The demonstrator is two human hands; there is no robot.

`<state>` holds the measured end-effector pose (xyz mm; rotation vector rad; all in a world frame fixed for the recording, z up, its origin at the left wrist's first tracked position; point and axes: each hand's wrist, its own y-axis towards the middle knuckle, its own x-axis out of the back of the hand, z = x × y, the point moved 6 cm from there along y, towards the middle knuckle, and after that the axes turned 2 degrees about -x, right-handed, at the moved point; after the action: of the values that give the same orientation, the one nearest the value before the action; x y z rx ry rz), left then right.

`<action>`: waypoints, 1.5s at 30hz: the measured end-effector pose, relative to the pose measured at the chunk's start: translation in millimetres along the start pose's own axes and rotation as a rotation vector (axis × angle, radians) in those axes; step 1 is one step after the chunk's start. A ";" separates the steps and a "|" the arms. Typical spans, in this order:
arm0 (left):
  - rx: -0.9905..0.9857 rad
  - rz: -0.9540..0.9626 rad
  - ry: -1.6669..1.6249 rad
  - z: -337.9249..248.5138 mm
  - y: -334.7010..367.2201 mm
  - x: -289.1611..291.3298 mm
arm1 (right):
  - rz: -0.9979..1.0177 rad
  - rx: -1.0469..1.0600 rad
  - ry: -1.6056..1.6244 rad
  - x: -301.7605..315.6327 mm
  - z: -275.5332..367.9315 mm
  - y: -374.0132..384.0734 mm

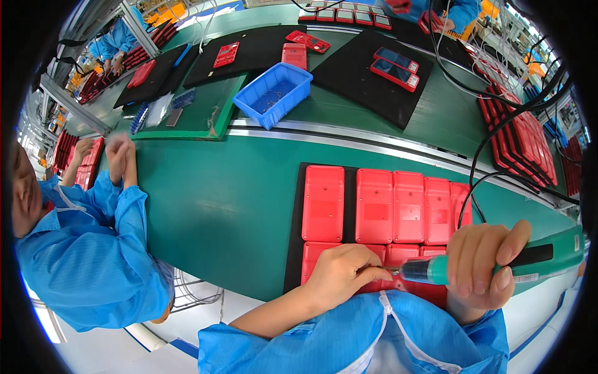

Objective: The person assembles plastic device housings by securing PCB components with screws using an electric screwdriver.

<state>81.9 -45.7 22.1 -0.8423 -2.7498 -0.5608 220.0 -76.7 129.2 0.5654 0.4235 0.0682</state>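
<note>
In my right hand [476,265] is a green electric screwdriver [557,252] with a black panel, held sideways with its dark nose toward the left. My left hand [342,271] is closed, thumb and forefinger pinched at the screwdriver's tip. Whatever sits between those fingertips is too small to make out. Both hands are over the near row of red plastic casings [374,206]. The casings lie in two rows, backs up, with small holes near their corners. Beneath them is a black foam mat [294,262]. My hands hide part of the near row.
Beyond the metal rail stands a blue bin [272,100] with small screws inside. Red devices [395,68] lie on a black mat behind it. Stacked red casings [520,137] and black cables [492,134] are at right. A co-worker in blue [93,249] sits at left.
</note>
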 end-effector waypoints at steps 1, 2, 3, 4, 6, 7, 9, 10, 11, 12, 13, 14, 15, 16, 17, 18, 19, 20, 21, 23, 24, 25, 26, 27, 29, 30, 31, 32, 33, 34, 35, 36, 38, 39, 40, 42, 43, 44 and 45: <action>-0.001 -0.001 -0.006 -0.2 0.0 0.3 | 0.001 -0.003 -0.006 0.1 -0.5 0.4; -0.001 0.006 -0.012 -0.3 -0.2 0.6 | 0.000 -0.009 0.005 -0.4 -2.2 0.6; -0.001 0.013 -0.018 0.4 -0.4 0.6 | -0.001 -0.016 0.015 -0.3 -4.3 0.9; -0.003 0.013 -0.025 2.1 -1.7 0.4 | -0.001 -0.018 0.008 -0.3 -5.6 1.7; -0.048 0.024 0.001 2.7 -2.8 0.1 | 0.065 -0.011 0.021 -3.5 -6.2 3.8; -0.051 0.025 -0.005 0.0 -2.4 1.3 | 0.064 -0.012 0.013 -2.4 -5.2 4.7; 0.289 0.034 -0.128 11.2 -4.9 3.9 | 0.032 0.019 -0.002 1.1 -1.8 6.5; 0.288 0.033 -0.129 13.8 -5.8 4.7 | 0.034 0.019 -0.003 1.4 -2.2 8.7; 0.310 -0.091 -0.301 20.7 -7.7 10.2 | -0.016 0.058 -0.046 4.6 -1.3 11.4; 0.332 -0.214 -0.472 26.5 -9.4 16.1 | -0.067 0.098 -0.089 8.6 -0.1 12.8; 0.418 -0.310 -0.650 26.0 -11.8 23.0 | -0.104 0.096 -0.157 12.9 -3.4 12.1; 0.362 -0.381 -0.934 36.7 -16.7 27.1 | -0.104 0.094 -0.157 15.8 -7.5 11.7; 0.388 -0.479 -1.170 40.9 -19.1 32.7 | -0.094 0.083 -0.194 19.1 -11.9 10.1; 0.413 -0.579 -1.406 43.5 -19.5 37.0 | -0.085 0.070 -0.231 22.3 -15.8 8.9; 0.423 -0.578 -1.409 42.0 -16.8 40.8 | -0.069 0.086 -0.247 23.3 -18.5 9.2; 0.506 -0.679 -1.395 44.0 -18.3 46.4 | -0.074 0.082 -0.248 23.6 -19.4 10.2; 0.591 -0.778 -1.376 47.6 -22.4 49.7 | -0.051 0.088 -0.261 22.5 -19.6 10.9; 0.598 -0.776 -1.376 49.3 -24.2 50.5 | -0.028 0.095 -0.274 21.8 -19.4 11.3; 0.567 -0.776 -1.407 50.9 -26.2 52.4 | -0.032 0.092 -0.273 22.7 -20.7 11.9; 0.541 -0.775 -1.437 51.5 -27.1 52.4 | 0.028 0.074 -0.257 21.0 -23.9 13.0; 0.529 -0.757 -1.436 50.5 -26.0 51.3 | 0.026 0.072 -0.258 22.2 -25.0 13.5; 0.516 -0.738 -1.435 49.6 -24.9 50.3 | 0.056 0.078 -0.270 21.4 -26.0 13.8; 0.520 -0.736 -1.436 50.2 -25.0 49.2 | 0.087 0.084 -0.283 20.5 -26.8 13.9; 0.520 -0.711 -1.456 49.2 -24.8 47.4 | 0.086 0.082 -0.282 21.0 -27.2 14.0; 0.521 -0.686 -1.476 47.3 -24.0 45.1 | 0.108 0.089 -0.278 20.4 -27.0 13.7; 0.542 -0.673 -1.482 46.7 -24.1 43.6 | 0.107 0.088 -0.276 20.3 -27.6 13.5; 0.562 -0.660 -1.487 46.7 -24.3 42.2 | 0.105 0.073 -0.284 20.4 -28.8 13.4; 0.563 -0.661 -1.486 48.5 -25.5 42.2 | 0.102 0.058 -0.291 20.6 -30.1 13.3; 0.544 -0.639 -1.525 49.2 -26.4 41.3 | 0.102 0.057 -0.292 20.5 -29.9 13.7; 0.524 -0.617 -1.563 49.3 -26.4 40.4 | 0.108 0.049 -0.289 20.3 -30.5 14.5; 0.525 -0.616 -1.564 49.6 -26.6 39.9 | 0.115 0.041 -0.288 19.8 -30.8 15.0; 0.513 -0.612 -1.573 50.2 -26.5 39.6 | 0.115 0.040 -0.287 19.4 -31.9 14.9; 0.502 -0.611 -1.582 51.6 -26.8 39.0 | 0.096 0.017 -0.312 18.8 -35.6 15.1; 0.495 -0.611 -1.571 52.0 -26.5 39.1 | 0.096 0.016 -0.312 18.6 -36.9 16.1; 0.487 -0.611 -1.560 52.3 -26.1 39.0 | 0.107 0.035 -0.303 17.9 -37.6 17.8; 0.531 -0.632 -1.472 49.0 -23.0 39.6 | 0.115 0.049 -0.294 14.6 -41.4 20.1; 0.572 -0.649 -1.382 47.5 -21.7 40.4 | 0.055 0.048 -0.275 14.9 -43.8 21.6; 0.578 -0.650 -1.383 45.0 -19.0 39.7 | -0.006 0.046 -0.256 16.9 -45.3 22.8; 0.589 -0.646 -1.329 41.8 -16.7 39.9 | -0.010 0.041 -0.258 16.8 -44.9 24.9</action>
<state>36.1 -21.4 -8.5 -0.0709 -3.9317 1.1732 218.3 -30.0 102.1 0.6038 0.1775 -0.0236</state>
